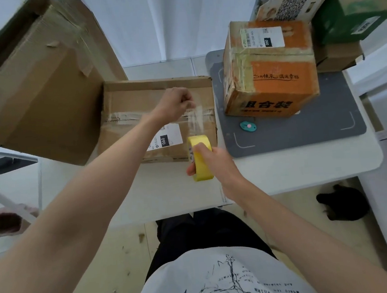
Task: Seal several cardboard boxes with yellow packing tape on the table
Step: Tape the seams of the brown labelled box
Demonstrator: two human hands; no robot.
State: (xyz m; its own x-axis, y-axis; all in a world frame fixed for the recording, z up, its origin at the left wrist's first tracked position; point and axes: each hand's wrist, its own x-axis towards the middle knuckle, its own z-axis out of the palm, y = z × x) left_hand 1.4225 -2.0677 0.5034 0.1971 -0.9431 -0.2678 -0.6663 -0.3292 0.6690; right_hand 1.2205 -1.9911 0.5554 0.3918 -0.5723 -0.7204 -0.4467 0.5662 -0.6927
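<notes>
Head view, frame centre: right hand (215, 163) is curling round the yellow tape roll (200, 157), left hand (176, 104) pinching its pulled-out strip (196, 122) over the flat box (159, 119).

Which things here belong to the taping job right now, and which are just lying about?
In use: tape roll in right hand; tape strip pinched by left hand; flat brown box.
Lying about: orange box, small teal tool, green box.
</notes>
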